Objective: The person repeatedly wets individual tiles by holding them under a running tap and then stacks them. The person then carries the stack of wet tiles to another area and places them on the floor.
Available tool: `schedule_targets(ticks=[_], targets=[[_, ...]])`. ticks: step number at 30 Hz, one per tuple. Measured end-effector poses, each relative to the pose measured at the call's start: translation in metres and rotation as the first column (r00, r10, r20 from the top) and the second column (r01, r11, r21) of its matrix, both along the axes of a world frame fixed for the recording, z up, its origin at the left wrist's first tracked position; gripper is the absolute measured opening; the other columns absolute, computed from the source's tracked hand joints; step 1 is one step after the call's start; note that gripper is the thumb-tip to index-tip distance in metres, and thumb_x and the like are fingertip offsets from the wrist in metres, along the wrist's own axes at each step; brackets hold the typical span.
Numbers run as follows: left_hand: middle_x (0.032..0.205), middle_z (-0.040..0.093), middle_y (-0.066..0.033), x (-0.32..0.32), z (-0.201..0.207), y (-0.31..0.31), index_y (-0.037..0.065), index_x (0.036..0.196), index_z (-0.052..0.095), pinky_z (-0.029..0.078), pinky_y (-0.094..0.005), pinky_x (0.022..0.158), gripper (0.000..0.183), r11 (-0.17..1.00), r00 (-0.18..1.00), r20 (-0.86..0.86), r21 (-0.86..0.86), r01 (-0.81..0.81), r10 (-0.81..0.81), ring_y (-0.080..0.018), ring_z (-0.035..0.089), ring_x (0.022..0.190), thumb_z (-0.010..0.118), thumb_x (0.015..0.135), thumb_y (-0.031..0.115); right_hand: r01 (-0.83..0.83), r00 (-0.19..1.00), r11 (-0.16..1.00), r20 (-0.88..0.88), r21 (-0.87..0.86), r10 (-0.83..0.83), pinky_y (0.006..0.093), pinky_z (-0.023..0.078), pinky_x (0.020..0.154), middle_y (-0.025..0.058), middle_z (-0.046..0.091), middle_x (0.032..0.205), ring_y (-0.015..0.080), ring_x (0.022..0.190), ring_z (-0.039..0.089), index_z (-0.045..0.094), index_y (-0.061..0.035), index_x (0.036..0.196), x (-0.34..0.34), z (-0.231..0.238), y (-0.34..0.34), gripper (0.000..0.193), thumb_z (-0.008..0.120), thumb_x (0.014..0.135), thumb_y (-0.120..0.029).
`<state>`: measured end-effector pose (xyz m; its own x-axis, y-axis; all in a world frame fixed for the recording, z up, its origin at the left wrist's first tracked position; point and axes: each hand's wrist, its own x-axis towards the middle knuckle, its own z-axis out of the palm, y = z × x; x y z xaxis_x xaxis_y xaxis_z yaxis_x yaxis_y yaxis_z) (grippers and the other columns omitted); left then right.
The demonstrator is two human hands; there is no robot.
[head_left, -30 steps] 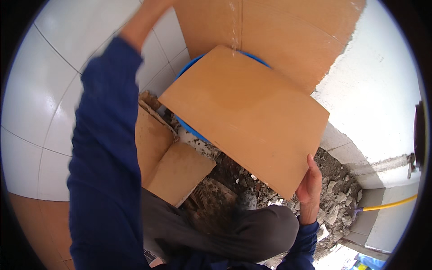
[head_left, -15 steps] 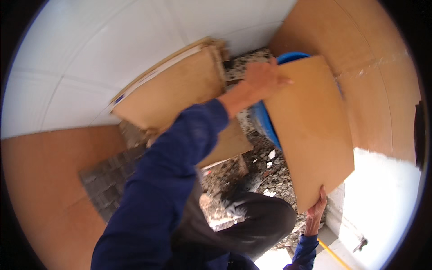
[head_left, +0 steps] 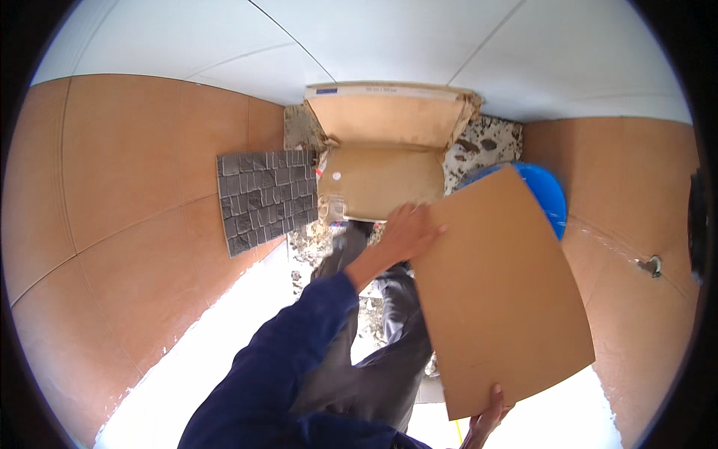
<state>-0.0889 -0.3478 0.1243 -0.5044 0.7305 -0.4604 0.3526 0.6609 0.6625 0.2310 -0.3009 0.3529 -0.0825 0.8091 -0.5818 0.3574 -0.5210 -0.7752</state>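
A large, flat brown tile [head_left: 505,292] is held between my hands, tilted, on the right side of the view. My left hand [head_left: 410,233] grips its upper left edge, thumb lying over the face. At the lower edge, my right hand [head_left: 490,419] has its thumb on the front, and its other fingers are mostly hidden behind. Behind the tile's upper part is a blue bucket [head_left: 544,191], partly covered. An open cardboard box [head_left: 385,179] lies beyond my left hand, its flap raised against the wall.
A dark grey stone-patterned tile [head_left: 268,196] leans at the left, beside the box. Brown tiles cover the lower walls [head_left: 142,161], with white tiles [head_left: 389,37] above at the back. Rubble [head_left: 482,146] lies in the back right corner. A pipe fitting [head_left: 652,266] sticks out of the right wall.
The view has turned, so the box now sits straight ahead. My hands, still on the brown tile, have come nearer to me, and more of the bucket's far side shows.
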Motion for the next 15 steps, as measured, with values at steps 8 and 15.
schedule_targets(ticks=[8, 15], targets=[[0.131, 0.051, -0.0268, -0.020, 0.208, -0.097, 0.006, 0.148, 0.024, 0.049, -0.0377, 0.091, 0.093, 0.929, 0.831, 0.520, 0.172, -0.329, 0.198, -0.0297, 0.057, 0.117, 0.075, 0.079, 0.040, -0.872, 0.489, 0.473, 0.201, 0.124, 0.849, 0.0356, 0.051, 0.060, 0.0114, 0.067, 0.087, 0.0262, 0.068, 0.066, 0.064, -0.0085, 0.111, -0.160, -0.034, -0.056, 0.025, 0.064, 0.087, -0.009], [0.074, 0.065, -0.0260, -0.033, 0.130, -0.165, 0.002, 0.145, 0.025, 0.053, -0.0457, 0.064, 0.074, 0.722, 0.755, -0.005, -0.287, -0.629, 0.656, -0.0427, 0.067, 0.075, 0.063, 0.084, 0.021, -0.960, 0.280, 0.280, 0.024, 0.029, 0.960, 0.0418, 0.054, 0.059, 0.0168, 0.067, 0.089, 0.0324, 0.074, 0.067, 0.038, 0.0002, 0.137, -0.261, -0.116, -0.171, 0.073, 0.071, 0.075, -0.017]])
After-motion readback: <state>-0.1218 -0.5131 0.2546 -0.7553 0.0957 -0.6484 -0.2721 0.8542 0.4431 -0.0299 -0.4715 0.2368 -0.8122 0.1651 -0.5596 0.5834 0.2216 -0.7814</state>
